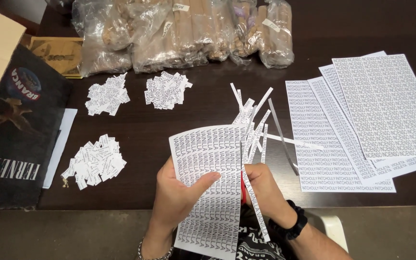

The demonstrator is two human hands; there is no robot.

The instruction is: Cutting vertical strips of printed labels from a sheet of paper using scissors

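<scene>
Seen from above, left to right. At the far left lies a dark printed carton [15,139] with a tan flap, and beside it on the dark wooden table [136,130] three loose heaps of small cut paper labels: one low at the table's near edge [95,161], two further back [106,94] [167,90]. Behind them, clear plastic bags of brown rolled sticks [184,31] lie along the rear. At centre the left hand [176,195] holds a printed label sheet [210,183] upright above the table's near edge, thumb laid across its face and the other fingers closed behind it, pinching the sheet's left margin. The right hand [261,192], with a black band at the wrist, is closed on red-handled scissors [242,185] that run along the sheet's right edge; only a sliver of handle and blade shows, so how far the blades are parted cannot be told. A narrow strip [257,212] hangs from the cut edge over this hand, and more cut strips [256,123] fan out on the table behind the sheet. To the right, a fanned stack of uncut printed sheets [362,120] lies flat. The sheet in hand looks like ordinary thin paper: very light, limp, already bowing under its own weight, easily creased or torn. It is judged best held near the cut line, thumb on the face, kept taut so that the narrow strip does not wander or curl.
</scene>
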